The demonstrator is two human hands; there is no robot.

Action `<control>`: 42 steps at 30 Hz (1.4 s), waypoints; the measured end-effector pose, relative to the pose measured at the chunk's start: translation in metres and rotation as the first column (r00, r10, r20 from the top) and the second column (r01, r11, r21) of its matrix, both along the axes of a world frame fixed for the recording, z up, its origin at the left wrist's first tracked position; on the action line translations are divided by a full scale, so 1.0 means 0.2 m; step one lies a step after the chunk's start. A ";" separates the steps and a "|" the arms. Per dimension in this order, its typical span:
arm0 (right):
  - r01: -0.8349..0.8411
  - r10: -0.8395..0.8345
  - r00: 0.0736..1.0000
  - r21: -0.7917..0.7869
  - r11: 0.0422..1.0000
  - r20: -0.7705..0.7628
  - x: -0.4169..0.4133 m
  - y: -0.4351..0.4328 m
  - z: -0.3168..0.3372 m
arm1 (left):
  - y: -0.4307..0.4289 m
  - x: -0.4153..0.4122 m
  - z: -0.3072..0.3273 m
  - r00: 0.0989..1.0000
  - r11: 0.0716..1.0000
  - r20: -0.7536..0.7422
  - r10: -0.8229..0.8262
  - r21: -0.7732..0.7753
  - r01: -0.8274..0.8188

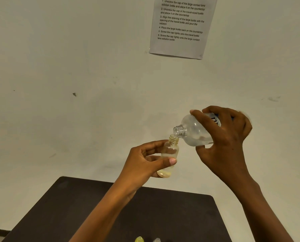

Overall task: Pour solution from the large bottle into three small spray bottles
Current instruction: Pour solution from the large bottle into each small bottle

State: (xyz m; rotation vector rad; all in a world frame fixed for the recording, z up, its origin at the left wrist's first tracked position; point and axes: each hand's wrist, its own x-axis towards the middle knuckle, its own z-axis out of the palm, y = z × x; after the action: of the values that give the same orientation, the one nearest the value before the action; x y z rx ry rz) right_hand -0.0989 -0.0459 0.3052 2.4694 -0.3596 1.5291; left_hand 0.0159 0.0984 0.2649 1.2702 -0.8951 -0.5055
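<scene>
Right hand (227,137) grips my large bottle (193,131), tipped with its open mouth toward 8 o'clock, right at the rim of the small spray bottle (170,151), which my left hand (145,161) pinches above the dark bench (76,206).

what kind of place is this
Probably a staged task-recording room: a printed white paper instruction sheet stuck on a plain off-white wall above a small dark matte tabletop.

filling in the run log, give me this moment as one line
step: pouring | left hand: holds uncapped small spray bottle | right hand: grips tilted large bottle, mouth at small spray bottle's neck
</scene>
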 end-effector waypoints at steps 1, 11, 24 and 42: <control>-0.003 0.003 1.000 0.000 1.000 0.001 0.00 0.00 0.00 | 0.00 0.00 0.00 1.000 1.000 -0.001 0.001 0.001 -0.001; -0.001 0.001 1.000 -0.011 1.000 0.006 0.00 0.00 0.00 | 0.00 0.00 0.00 1.000 1.000 0.004 0.004 0.014 -0.004; -0.009 0.009 1.000 -0.009 1.000 0.015 0.00 0.01 0.00 | 0.01 0.00 0.00 1.000 1.000 -0.007 -0.001 0.018 0.001; -0.006 0.006 1.000 -0.018 1.000 0.014 0.01 -0.01 -0.01 | 0.00 0.01 -0.01 1.000 1.000 -0.005 0.001 0.014 -0.001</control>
State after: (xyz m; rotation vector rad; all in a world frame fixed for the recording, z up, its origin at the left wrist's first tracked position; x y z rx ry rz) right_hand -0.0962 -0.0477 0.3041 2.4495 -0.3392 1.5456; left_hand 0.0185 0.0979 0.2638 1.2810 -0.8882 -0.5151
